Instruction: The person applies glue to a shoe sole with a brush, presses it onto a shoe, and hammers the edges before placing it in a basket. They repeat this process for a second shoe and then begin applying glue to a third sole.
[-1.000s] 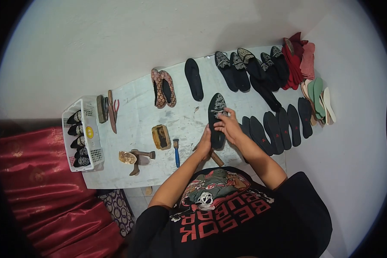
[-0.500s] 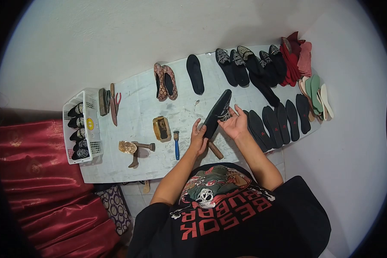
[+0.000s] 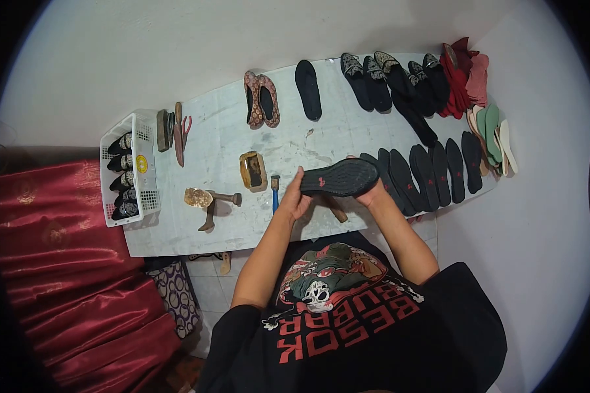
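Observation:
A black slip-on shoe (image 3: pixel 339 178) is held above the table, its dark sole with a red mark turned up toward me. My left hand (image 3: pixel 296 196) grips one end, thumb along the edge. Around the other end, my right hand (image 3: pixel 372 193) is closed, its fingers mostly hidden under the shoe. Below the shoe, a wooden handle (image 3: pixel 337 211) lies on the table. Close to my left hand is a blue-handled brush or tool (image 3: pixel 275 196), and beyond it a yellowish container (image 3: pixel 252 171) with dark contents. Several black soles (image 3: pixel 426 177) lie in a row beside my right hand.
A white basket (image 3: pixel 152 191) with several shoes stands at the left end. Near it lie a knife (image 3: pixel 179 141), red pliers (image 3: pixel 187 126) and a metal shoe anvil (image 3: pixel 210 213). Patterned flats (image 3: pixel 252 105), black shoes (image 3: pixel 355 85) and red pieces (image 3: pixel 453 95) line the far edge.
The shoe has turned from slanted, upper visible, to nearly level with its sole facing me. My right hand has gone from open beside it to gripping its end. The view has shifted slightly.

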The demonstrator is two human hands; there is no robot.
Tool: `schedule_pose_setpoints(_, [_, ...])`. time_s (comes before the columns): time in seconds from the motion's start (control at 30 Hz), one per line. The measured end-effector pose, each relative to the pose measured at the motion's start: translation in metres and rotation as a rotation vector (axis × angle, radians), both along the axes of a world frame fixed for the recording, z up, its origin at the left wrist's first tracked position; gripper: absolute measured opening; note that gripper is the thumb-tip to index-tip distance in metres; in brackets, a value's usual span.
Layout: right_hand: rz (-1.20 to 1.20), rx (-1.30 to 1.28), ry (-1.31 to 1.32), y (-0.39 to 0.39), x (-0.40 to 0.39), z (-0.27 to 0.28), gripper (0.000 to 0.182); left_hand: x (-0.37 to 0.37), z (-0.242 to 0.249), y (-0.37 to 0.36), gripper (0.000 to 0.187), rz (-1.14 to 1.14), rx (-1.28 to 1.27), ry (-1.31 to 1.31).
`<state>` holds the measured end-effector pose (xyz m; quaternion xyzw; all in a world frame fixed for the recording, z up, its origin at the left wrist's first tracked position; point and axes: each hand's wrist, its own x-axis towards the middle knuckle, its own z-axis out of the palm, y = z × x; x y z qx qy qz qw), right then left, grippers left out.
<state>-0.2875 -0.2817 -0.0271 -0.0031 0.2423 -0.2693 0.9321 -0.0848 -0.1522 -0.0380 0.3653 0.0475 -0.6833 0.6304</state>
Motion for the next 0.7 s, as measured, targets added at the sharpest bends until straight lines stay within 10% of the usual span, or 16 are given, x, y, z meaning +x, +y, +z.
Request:
schedule_pose_setpoints(0.37, [0.113,-0.172,0.155,0.035,-0.029,0.068,0.064,0.051,0.052,0.004,0.022,0.073,-0.155,-0.282])
schedule_pose_setpoints(0.7, [0.040,-0.204,-0.030,0.104,0.021,0.098,0.067,0.095,0.068,0.051,0.046,-0.216,-0.046,-0.229])
